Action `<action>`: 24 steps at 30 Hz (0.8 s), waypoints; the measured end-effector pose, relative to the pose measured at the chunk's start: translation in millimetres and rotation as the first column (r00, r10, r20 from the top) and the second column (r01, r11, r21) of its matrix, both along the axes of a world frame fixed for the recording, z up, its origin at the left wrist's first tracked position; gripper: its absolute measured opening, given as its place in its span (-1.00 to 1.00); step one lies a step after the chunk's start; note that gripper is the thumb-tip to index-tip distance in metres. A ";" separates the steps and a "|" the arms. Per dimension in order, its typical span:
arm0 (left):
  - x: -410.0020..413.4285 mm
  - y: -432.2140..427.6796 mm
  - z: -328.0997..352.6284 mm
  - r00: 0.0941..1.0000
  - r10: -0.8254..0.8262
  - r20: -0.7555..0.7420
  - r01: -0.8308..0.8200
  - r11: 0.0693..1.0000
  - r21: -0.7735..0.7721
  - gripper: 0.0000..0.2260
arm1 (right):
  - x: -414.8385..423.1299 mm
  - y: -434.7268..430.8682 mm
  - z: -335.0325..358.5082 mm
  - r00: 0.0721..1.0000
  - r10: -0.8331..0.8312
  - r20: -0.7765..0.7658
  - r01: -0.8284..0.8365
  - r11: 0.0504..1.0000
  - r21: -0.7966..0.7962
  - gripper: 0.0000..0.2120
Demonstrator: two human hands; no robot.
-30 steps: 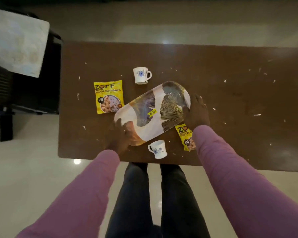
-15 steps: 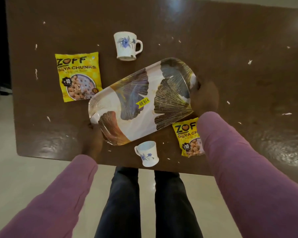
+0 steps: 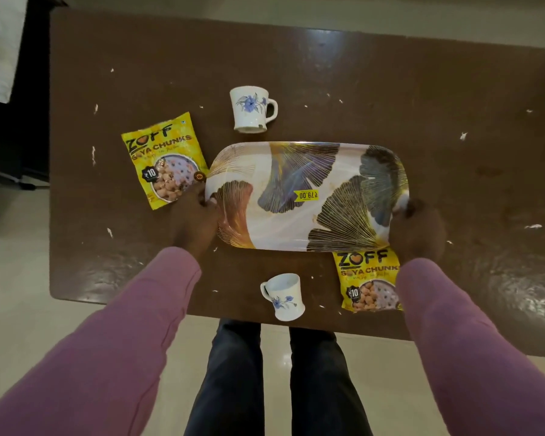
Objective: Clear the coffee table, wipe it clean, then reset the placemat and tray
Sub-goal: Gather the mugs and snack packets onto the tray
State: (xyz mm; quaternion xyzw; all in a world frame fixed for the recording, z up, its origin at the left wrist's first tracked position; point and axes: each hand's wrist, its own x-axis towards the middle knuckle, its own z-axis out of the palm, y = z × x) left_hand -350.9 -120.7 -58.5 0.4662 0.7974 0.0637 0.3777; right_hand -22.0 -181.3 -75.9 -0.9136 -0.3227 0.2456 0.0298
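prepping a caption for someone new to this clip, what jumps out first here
The white oblong tray with gold and blue leaf prints dominates mid-table, gripped at its ends by the left hand and right hand. One bright yellow soya chunks packet lies off its left end, a second yellow packet by its near right corner. White scraps speckle the dark brown table.
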 end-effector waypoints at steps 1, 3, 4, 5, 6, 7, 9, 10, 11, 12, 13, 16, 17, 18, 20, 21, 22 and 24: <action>-2.1 -0.4 -1.9 1.000 0.003 0.006 -0.003 1.000 0.008 -0.69 | -1.1 0.9 0.4 1.000 -0.022 0.002 0.022 1.000 -0.007 -0.70; -5.0 -6.2 -4.1 1.000 0.027 -0.003 -0.026 0.999 0.033 -0.67 | -5.6 4.5 3.7 0.997 -0.067 0.025 0.067 0.998 -0.008 -0.65; -5.2 -12.7 -4.9 0.999 0.044 -0.023 -0.043 0.998 0.050 -0.65 | -10.3 7.1 7.4 0.996 -0.066 0.058 0.066 0.998 -0.002 -0.62; -4.9 -21.3 -4.7 0.997 0.064 -0.043 -0.061 0.996 0.065 -0.64 | -15.7 11.3 11.1 0.993 -0.048 0.108 0.048 0.999 0.006 -0.59; -2.5 -32.6 -3.2 0.996 0.075 -0.051 -0.072 0.995 0.066 -0.63 | -21.3 17.7 15.1 0.988 -0.034 0.152 0.031 0.999 0.017 -0.59; 1.6 -46.6 -0.8 0.996 0.072 -0.061 -0.069 0.997 0.043 -0.63 | -26.6 25.9 18.3 0.984 -0.026 0.177 0.020 0.999 0.037 -0.60; 11.9 -75.9 7.0 0.995 0.055 -0.079 -0.060 0.996 -0.068 -0.67 | -40.9 47.9 25.3 0.983 0.044 0.176 -0.063 0.993 0.100 -0.63; 19.1 -90.7 11.6 0.996 0.053 -0.067 -0.062 0.988 -0.138 -0.69 | -48.7 59.4 28.3 0.982 0.114 0.152 -0.136 0.981 0.139 -0.65; 26.7 -104.6 17.1 0.997 0.062 -0.034 -0.068 0.974 -0.217 -0.69 | -56.7 71.7 29.8 0.976 0.184 0.112 -0.203 0.961 0.186 -0.67; 35.6 -116.2 24.1 0.997 0.082 0.012 -0.075 0.954 -0.290 -0.68 | -65.9 84.1 31.5 0.967 0.246 0.057 -0.253 0.940 0.229 -0.69; 42.4 -126.1 28.3 0.992 0.111 0.061 -0.084 0.936 -0.343 -0.67 | -76.9 97.1 30.9 0.953 0.302 -0.004 -0.291 0.923 0.253 -0.71; 59.7 -147.1 30.9 0.973 0.140 0.186 -0.050 0.907 -0.419 -0.63 | -112.2 136.5 29.6 0.895 0.418 -0.153 -0.363 0.885 0.291 -0.76; 64.8 -152.5 30.4 0.966 0.139 0.218 -0.028 0.893 -0.449 -0.50 | -122.2 147.2 30.3 0.882 0.428 -0.199 -0.360 0.882 0.303 -0.76; 69.2 -157.1 30.4 0.958 0.149 0.244 -0.015 0.877 -0.480 -0.34 | -131.2 156.2 30.0 0.869 0.435 -0.235 -0.356 0.881 0.313 -0.75; 77.3 -162.7 28.0 0.949 0.190 0.250 -0.028 0.845 -0.534 -0.12 | -145.7 170.7 30.1 0.860 0.425 -0.282 -0.345 0.892 0.292 -0.69; 80.3 -163.4 26.1 0.948 0.204 0.242 -0.037 0.830 -0.556 -0.07 | -152.1 176.4 28.4 0.862 0.393 -0.320 -0.317 0.910 0.266 -0.70; 83.1 -163.1 24.6 0.950 0.206 0.233 -0.039 0.823 -0.567 -0.07 | -157.4 181.3 26.2 0.860 0.362 -0.360 -0.290 0.927 0.239 -0.72; 87.2 -161.8 19.0 0.956 0.207 0.207 -0.057 0.826 -0.560 -0.15 | -165.0 190.9 18.3 0.848 0.301 -0.436 -0.259 0.953 0.154 -0.56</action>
